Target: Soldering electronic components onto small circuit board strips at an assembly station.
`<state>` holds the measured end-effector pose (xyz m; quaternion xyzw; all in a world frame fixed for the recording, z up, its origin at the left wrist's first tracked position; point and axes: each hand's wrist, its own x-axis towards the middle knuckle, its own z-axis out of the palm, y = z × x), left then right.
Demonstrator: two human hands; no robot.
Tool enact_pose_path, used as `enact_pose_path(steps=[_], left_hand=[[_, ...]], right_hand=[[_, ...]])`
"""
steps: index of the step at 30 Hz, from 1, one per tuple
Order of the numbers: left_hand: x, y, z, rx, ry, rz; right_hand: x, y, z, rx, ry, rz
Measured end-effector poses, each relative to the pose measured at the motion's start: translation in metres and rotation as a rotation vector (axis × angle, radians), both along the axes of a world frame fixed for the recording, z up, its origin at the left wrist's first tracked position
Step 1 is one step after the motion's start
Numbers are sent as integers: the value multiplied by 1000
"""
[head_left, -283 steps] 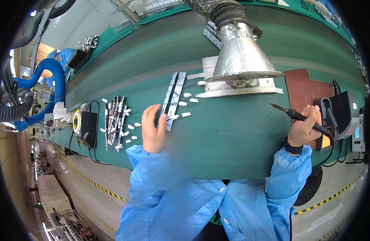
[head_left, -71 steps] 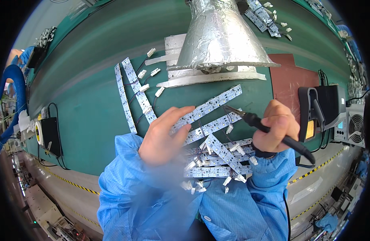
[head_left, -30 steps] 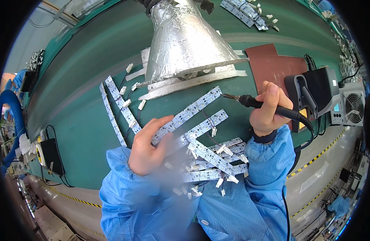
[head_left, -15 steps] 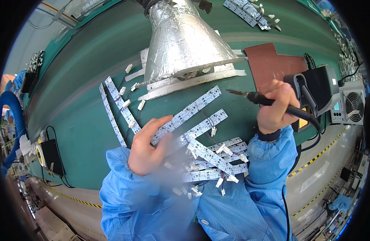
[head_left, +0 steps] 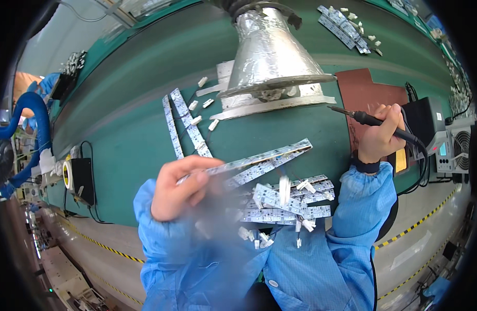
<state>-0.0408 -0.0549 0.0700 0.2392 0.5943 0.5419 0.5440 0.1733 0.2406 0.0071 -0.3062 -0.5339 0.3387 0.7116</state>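
My left hand (head_left: pixel 179 187) pinches one end of a white LED strip board (head_left: pixel 264 155). The board is tilted up on its edge, just above a second LED strip board (head_left: pixel 259 173); whether the two touch I cannot tell. In my right hand (head_left: pixel 381 136) is a soldering iron (head_left: pixel 368 119), its tip pointing left, apart from the boards. A pile of LED strip boards (head_left: pixel 290 215) with white connectors and short wires lies close to my body. Two more LED strip boards (head_left: pixel 189 119) lie beyond my left hand. A blurred smear hides part of my left sleeve and the pile.
A foil-wrapped fume hood (head_left: pixel 275 54) stands ahead on the green bench (head_left: pixel 124 155). Right of it are a brown mat (head_left: pixel 360 88), a black soldering iron stand (head_left: pixel 430 116) and a fan-fitted box (head_left: pixel 456 150). A black device (head_left: pixel 80 179) sits left. More boards (head_left: pixel 344 28) lie far right.
My left hand has lifted the LED strip board from lying face up to an edge-on tilt. My right hand keeps the soldering iron at about the same place. The whole view has shifted slightly.
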Motion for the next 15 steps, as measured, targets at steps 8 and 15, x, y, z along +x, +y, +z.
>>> enact_pose_path(steps=[8,15], left_hand=[[21,-77,-26,488,1616,141],[28,-87,-8,284,1674,321]], right_hand=[[1,1,1,-14,-9,21],[15,35,-44,159,-335,-246]])
